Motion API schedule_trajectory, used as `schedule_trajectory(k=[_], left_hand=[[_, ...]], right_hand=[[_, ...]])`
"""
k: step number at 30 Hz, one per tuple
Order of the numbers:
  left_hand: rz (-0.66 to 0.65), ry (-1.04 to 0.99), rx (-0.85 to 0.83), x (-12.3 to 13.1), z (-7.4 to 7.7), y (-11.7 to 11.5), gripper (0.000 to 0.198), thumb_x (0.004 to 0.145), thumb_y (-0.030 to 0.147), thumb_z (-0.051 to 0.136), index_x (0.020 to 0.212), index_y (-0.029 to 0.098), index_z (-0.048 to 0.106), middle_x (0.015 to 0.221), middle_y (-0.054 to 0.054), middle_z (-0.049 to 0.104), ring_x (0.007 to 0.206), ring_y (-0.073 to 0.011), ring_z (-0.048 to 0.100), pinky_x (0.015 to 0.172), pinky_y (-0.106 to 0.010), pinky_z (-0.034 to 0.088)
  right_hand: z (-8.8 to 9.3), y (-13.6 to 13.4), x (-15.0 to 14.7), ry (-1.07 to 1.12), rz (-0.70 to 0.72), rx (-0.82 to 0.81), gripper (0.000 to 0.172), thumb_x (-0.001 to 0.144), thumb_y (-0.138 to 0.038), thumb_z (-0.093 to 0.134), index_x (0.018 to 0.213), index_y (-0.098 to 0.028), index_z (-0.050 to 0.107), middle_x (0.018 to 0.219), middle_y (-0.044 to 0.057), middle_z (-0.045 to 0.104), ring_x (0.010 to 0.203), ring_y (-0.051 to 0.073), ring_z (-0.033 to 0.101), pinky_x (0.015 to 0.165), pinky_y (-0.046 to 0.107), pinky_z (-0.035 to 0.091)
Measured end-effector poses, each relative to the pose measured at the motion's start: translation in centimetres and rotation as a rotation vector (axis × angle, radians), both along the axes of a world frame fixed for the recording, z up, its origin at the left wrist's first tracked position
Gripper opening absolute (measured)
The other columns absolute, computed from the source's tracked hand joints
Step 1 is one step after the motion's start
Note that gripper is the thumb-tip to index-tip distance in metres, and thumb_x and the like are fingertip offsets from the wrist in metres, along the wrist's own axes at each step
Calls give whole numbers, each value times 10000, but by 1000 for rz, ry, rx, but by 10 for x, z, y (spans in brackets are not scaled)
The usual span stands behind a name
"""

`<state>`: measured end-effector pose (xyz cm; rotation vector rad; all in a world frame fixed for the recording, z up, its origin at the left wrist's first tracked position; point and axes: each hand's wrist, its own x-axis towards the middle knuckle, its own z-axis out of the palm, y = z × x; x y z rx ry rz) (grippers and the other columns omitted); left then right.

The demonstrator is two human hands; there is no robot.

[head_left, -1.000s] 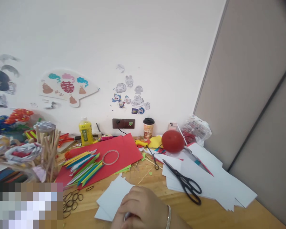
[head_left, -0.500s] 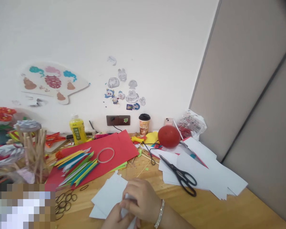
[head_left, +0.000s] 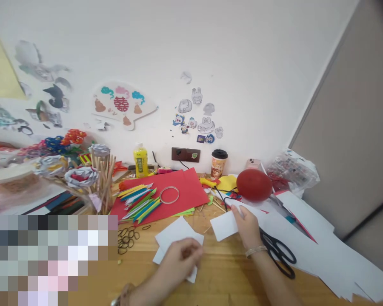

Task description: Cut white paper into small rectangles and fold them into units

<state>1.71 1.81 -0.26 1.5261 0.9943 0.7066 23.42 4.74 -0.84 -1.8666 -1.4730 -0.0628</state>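
Note:
My right hand [head_left: 247, 225] pinches a small white rectangle of paper [head_left: 224, 225] between thumb and fingers, just above the table. My left hand [head_left: 182, 258] has its fingers curled in over a few loose white sheets [head_left: 175, 231]; whether anything is inside the curl is hidden. Beside my right wrist lies a pair of black-handled scissors [head_left: 279, 253], partly covered by the wrist and forearm.
Large white sheets [head_left: 309, 250] spread to the right, below a red balloon [head_left: 254, 185]. Folded coloured paper strips [head_left: 142, 204] and a ring [head_left: 169, 194] lie on red paper [head_left: 191, 187]. Behind stand a yellow bottle [head_left: 141, 161] and a lidded cup [head_left: 218, 165]. Black rings [head_left: 127, 238] lie left.
My hands were together over a white paper; now they are apart, the right one off to the right with the paper. The view has swung left.

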Motion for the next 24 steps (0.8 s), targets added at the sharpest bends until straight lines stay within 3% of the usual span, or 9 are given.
schedule_trajectory(k=[2,4,7,10,12,13,15,20,24], left_hand=[[132,157,182,-15,13,14,356,779,480,369,767,160,523,594,-16,587,446,-119,497,449,-230,379],[200,476,429,-32,21,30,314,816,406,339,855,175,547,769,-56,635,694,-180,588,617,-270,426],[240,628,459,-53,20,46,323,729,382,507,951,152,550,955,-139,618,889,-287,562,730,-356,396],[247,689,437,-61,9,50,277,735,310,494,937,129,549,922,-171,618,863,-313,568,713,-376,383],[237,694,416,-61,3,49,244,746,265,466,936,131,543,893,-163,625,829,-299,581,693,-363,383],[228,686,401,-61,1,49,239,743,254,467,936,133,540,884,-157,629,817,-291,585,681,-352,385],[213,657,362,-62,-1,49,229,734,262,481,919,141,542,873,-142,633,795,-270,592,649,-323,392],[175,531,201,-62,-4,55,201,738,315,463,762,142,562,676,-72,627,579,-203,584,494,-270,390],[135,353,80,-55,3,56,291,754,363,451,881,120,545,696,-50,624,550,-174,589,452,-246,417]], right_hand=[[-7,7,11,-70,-32,-20,345,847,-392,400,585,-188,494,553,13,504,570,167,477,523,253,337],[-10,9,12,-126,-50,-18,189,788,-325,516,689,-170,557,726,93,573,726,233,507,623,310,355],[-4,2,-5,-183,-33,8,203,787,-266,521,929,-130,567,984,179,548,922,297,464,765,393,337],[4,-17,-38,-156,315,-97,276,832,-308,453,1050,-157,529,1014,128,559,943,252,482,810,361,360],[4,-32,-63,-212,701,-244,508,740,-445,565,1167,-190,463,1111,101,534,997,247,470,838,347,366],[2,-39,-73,-274,784,-283,640,648,-516,628,1170,-182,467,1147,113,517,1022,275,449,862,377,350],[-2,-48,-87,-360,783,-324,676,583,-549,666,1128,-184,508,1175,124,501,1036,306,424,863,414,338],[-3,-50,-89,-440,754,-311,456,688,-436,616,1059,-179,545,1157,105,517,1021,276,423,861,380,335],[3,-47,-82,-448,808,-295,356,740,-354,559,1052,-183,545,1117,89,545,976,253,452,834,353,343]])
